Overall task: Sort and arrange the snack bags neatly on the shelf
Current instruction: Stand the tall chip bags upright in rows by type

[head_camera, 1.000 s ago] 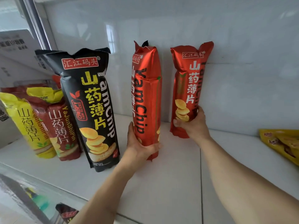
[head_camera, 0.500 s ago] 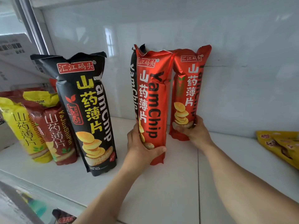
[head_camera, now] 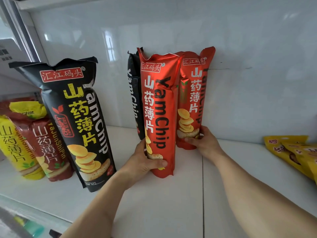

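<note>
Two tall red yam chip bags stand upright on the white shelf (head_camera: 163, 203). My left hand (head_camera: 145, 160) grips the base of the front red bag (head_camera: 159, 109). My right hand (head_camera: 204, 143) holds the lower part of the rear red bag (head_camera: 193, 93), which leans against the back wall. A black yam chip bag (head_camera: 134, 100) stands behind the front red one, mostly hidden. A larger black bag (head_camera: 77, 121) stands free to the left.
At the far left stand a yellow bag (head_camera: 17, 148) and a dark red bag (head_camera: 49, 148), with more bags behind them. Yellow snack bags (head_camera: 295, 153) lie flat at the right edge. The shelf's front lip runs along the lower left.
My left hand has turned the front red bag so its face points at me and brought it beside the rear red bag. A black bag behind it has come into sight.
</note>
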A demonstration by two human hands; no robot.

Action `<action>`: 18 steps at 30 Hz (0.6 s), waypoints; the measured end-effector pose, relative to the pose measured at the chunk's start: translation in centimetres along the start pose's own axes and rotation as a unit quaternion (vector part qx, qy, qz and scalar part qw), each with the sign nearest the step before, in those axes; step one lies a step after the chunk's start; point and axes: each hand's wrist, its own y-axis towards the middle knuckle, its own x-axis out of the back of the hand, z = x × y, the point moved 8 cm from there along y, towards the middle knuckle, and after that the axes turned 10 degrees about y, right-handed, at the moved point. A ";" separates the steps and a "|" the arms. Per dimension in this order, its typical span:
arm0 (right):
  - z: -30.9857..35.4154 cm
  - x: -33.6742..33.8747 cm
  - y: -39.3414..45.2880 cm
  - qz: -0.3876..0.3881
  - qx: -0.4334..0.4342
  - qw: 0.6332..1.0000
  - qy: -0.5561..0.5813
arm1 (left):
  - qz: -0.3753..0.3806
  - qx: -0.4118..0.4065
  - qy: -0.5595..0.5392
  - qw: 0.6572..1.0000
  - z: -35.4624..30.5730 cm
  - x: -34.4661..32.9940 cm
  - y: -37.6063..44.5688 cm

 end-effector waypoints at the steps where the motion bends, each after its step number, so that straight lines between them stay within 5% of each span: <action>1: 0.0 0.2 0.0 -0.004 0.001 1.000 0.001 | 0.010 0.001 0.007 1.000 -0.1 -0.3 0.1; 5: 0.1 0.6 0.2 0.010 -0.003 1.000 0.000 | 0.065 -0.004 0.011 0.998 -0.6 -1.7 0.2; 14: 0.1 0.5 1.1 -0.006 0.017 1.000 0.004 | -0.005 -0.008 0.010 1.000 -0.5 -2.0 2.3; 18: -0.3 0.8 1.4 0.021 0.002 1.000 -0.004 | 0.027 -0.001 0.034 0.999 -0.3 -2.1 2.6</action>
